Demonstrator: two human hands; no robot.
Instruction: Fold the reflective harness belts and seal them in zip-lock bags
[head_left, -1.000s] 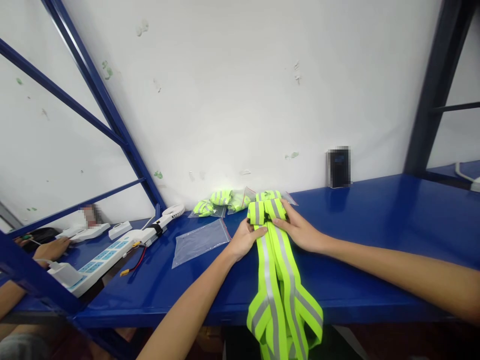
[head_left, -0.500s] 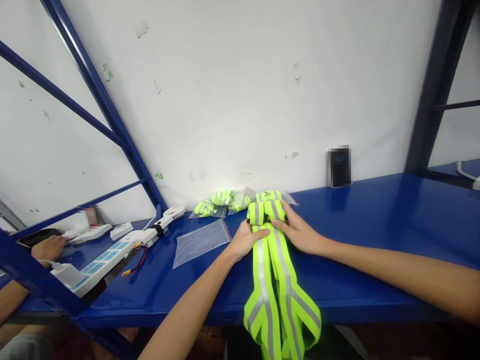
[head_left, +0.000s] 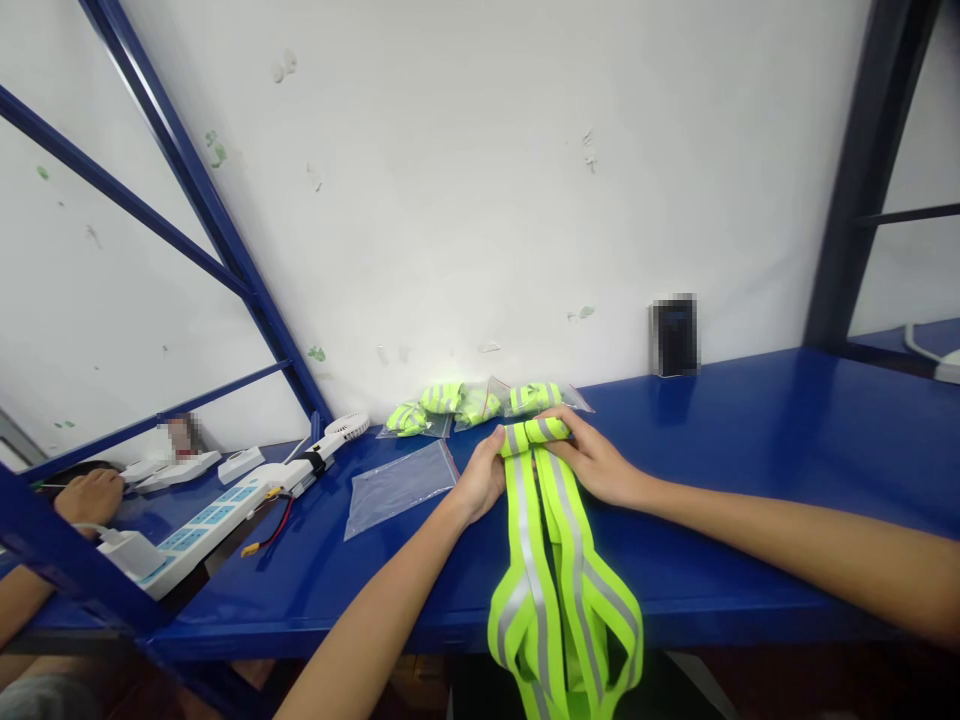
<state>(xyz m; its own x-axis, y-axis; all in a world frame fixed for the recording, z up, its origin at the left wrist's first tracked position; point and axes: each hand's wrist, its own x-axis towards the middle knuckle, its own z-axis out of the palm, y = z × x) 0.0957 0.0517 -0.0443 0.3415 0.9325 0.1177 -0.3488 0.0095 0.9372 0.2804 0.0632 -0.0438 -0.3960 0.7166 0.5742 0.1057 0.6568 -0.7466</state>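
Observation:
A reflective strap vest point(head_left: 568, 520), neon yellow with silver stripes, lies over the front of the blue table. Its far end is folded or rolled into a short roll, while the loose straps hang past the table edge. My left hand point(head_left: 484, 478) grips the left side of that roll. On the other side my right hand point(head_left: 592, 458) holds the roll's right end, some fingers hidden behind it. A flat clear zip bag point(head_left: 405, 485) lies to the left of my left hand. Beyond my hands, several bagged yellow straps point(head_left: 442, 397) rest against the wall.
A long white power strip point(head_left: 202, 530) with a red-and-black cable point(head_left: 277, 525) runs along the left. A small white fan point(head_left: 349, 428) is behind it. A black box point(head_left: 675, 337) stands at the wall. Another person's hand point(head_left: 90, 497) is beyond the blue frame post point(head_left: 75, 560).
The vest's far end has turned over into a tighter, flatter roll. My left thumb has moved from on top of the strap to the roll's left side.

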